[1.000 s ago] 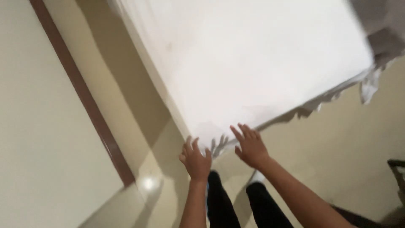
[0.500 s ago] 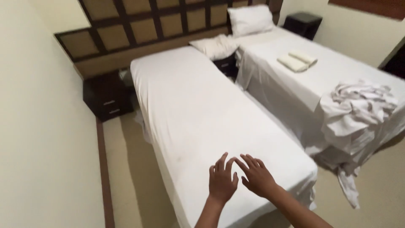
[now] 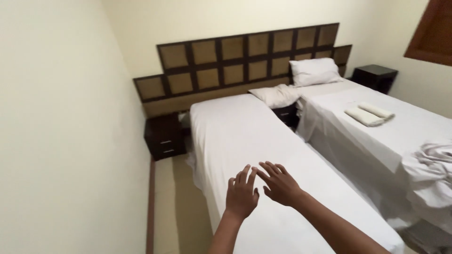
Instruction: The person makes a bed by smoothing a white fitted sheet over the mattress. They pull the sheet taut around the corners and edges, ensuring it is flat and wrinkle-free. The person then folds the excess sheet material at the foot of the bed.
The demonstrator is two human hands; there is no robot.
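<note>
Hands (image 3: 261, 190) hover above bed (image 3: 245, 136), nightstand (image 3: 164, 137) beside.

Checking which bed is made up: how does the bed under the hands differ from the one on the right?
The near bed has a bare, smooth sheet; the far bed carries folded towels and a crumpled sheet. A pillow sits at the far bed's head; the near bed's head has none, only a second pillow slumped in the gap. Both are white singles against one headboard.

bare sheet (image 3: 245, 136) ahead, wall (image 3: 61, 141) left
</note>
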